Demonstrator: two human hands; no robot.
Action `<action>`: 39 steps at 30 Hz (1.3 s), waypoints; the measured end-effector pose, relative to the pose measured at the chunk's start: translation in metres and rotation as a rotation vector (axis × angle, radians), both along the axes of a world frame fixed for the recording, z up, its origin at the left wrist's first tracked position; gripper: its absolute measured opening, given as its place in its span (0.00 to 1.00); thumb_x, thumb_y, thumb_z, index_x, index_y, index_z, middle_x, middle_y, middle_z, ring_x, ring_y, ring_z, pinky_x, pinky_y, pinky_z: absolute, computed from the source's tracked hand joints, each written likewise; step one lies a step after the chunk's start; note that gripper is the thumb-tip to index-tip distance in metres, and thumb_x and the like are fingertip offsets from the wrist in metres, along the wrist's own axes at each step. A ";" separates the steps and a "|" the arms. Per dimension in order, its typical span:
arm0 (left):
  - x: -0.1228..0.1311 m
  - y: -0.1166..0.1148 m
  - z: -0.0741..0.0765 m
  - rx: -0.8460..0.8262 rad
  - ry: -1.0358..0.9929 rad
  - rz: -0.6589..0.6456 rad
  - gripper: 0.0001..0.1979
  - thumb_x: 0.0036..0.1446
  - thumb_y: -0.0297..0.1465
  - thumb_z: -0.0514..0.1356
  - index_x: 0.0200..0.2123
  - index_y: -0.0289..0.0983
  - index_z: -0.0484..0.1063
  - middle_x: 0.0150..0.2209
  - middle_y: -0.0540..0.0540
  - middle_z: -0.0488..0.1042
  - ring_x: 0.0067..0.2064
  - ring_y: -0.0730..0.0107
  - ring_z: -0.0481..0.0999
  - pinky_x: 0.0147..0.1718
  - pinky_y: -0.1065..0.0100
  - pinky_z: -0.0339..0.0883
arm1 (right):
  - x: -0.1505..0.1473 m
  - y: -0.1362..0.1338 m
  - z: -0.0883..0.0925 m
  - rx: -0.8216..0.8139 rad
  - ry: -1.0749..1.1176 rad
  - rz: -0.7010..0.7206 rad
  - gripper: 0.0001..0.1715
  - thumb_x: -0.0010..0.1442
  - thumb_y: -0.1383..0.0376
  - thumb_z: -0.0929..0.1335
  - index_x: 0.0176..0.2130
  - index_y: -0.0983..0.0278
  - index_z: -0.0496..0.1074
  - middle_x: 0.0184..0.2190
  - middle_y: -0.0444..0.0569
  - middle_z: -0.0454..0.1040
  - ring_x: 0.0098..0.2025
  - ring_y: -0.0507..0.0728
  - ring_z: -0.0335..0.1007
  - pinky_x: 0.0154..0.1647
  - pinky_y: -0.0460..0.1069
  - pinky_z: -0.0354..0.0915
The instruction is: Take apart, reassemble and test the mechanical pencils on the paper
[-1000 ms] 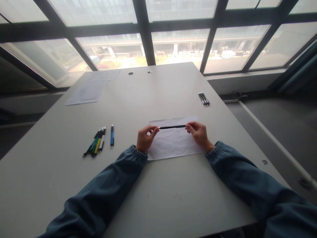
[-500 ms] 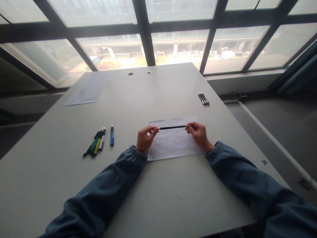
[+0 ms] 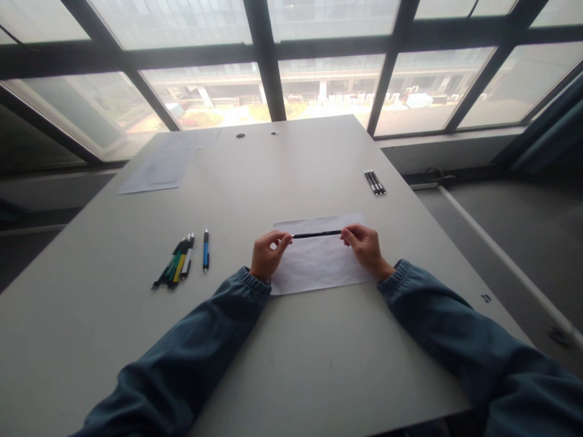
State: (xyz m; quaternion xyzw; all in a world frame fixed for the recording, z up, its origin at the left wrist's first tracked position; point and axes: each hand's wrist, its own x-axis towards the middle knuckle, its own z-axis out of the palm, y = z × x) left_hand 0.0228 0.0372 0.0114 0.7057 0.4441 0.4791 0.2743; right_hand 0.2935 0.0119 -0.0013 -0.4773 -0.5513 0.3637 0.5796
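A thin black pen (image 3: 316, 234) is held level between both hands, just above a white sheet of paper (image 3: 319, 267) on the grey table (image 3: 282, 358). My left hand (image 3: 268, 255) pinches the pen's left end with its fingers curled. Its right end is pinched by my right hand (image 3: 365, 247), also curled. Faint marks show on the paper below the pen. Both forearms in blue sleeves rest on the table.
A bunch of several coloured pens (image 3: 175, 266) and a single blue pen (image 3: 206, 249) lie to the left. Black pens (image 3: 375, 181) lie at the right table edge. Loose sheets (image 3: 159, 167) sit at the far left. Large windows stand behind the table.
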 end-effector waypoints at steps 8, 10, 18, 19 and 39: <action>-0.001 0.001 -0.001 -0.009 -0.003 -0.008 0.13 0.62 0.40 0.63 0.31 0.37 0.79 0.29 0.46 0.80 0.33 0.68 0.78 0.34 0.68 0.69 | 0.000 -0.001 0.001 -0.004 -0.012 -0.004 0.17 0.61 0.52 0.72 0.31 0.64 0.77 0.25 0.46 0.76 0.25 0.52 0.69 0.28 0.48 0.67; -0.001 0.001 -0.001 -0.008 -0.004 -0.008 0.14 0.62 0.40 0.63 0.30 0.37 0.79 0.29 0.46 0.80 0.32 0.68 0.78 0.34 0.68 0.69 | -0.001 -0.001 0.001 -0.001 -0.007 0.000 0.17 0.61 0.53 0.72 0.31 0.64 0.77 0.25 0.46 0.76 0.25 0.52 0.69 0.28 0.48 0.66; 0.000 0.001 0.000 -0.003 0.001 -0.004 0.15 0.62 0.41 0.63 0.29 0.37 0.79 0.28 0.46 0.80 0.32 0.68 0.78 0.33 0.67 0.69 | -0.001 -0.001 0.002 -0.001 -0.017 0.003 0.18 0.61 0.51 0.72 0.30 0.63 0.76 0.25 0.46 0.76 0.25 0.52 0.69 0.28 0.48 0.67; 0.000 0.001 0.000 -0.004 0.002 -0.004 0.15 0.62 0.41 0.63 0.29 0.37 0.79 0.28 0.46 0.80 0.32 0.68 0.78 0.33 0.68 0.69 | -0.001 -0.001 0.003 -0.001 -0.017 0.003 0.18 0.61 0.51 0.71 0.30 0.63 0.76 0.24 0.46 0.75 0.25 0.52 0.68 0.28 0.48 0.66; 0.000 -0.001 0.002 -0.023 -0.001 0.004 0.15 0.62 0.40 0.63 0.28 0.37 0.79 0.27 0.47 0.80 0.30 0.68 0.77 0.32 0.67 0.68 | -0.001 -0.001 0.001 -0.001 -0.032 0.012 0.20 0.62 0.50 0.71 0.29 0.63 0.75 0.24 0.46 0.75 0.25 0.52 0.68 0.27 0.48 0.66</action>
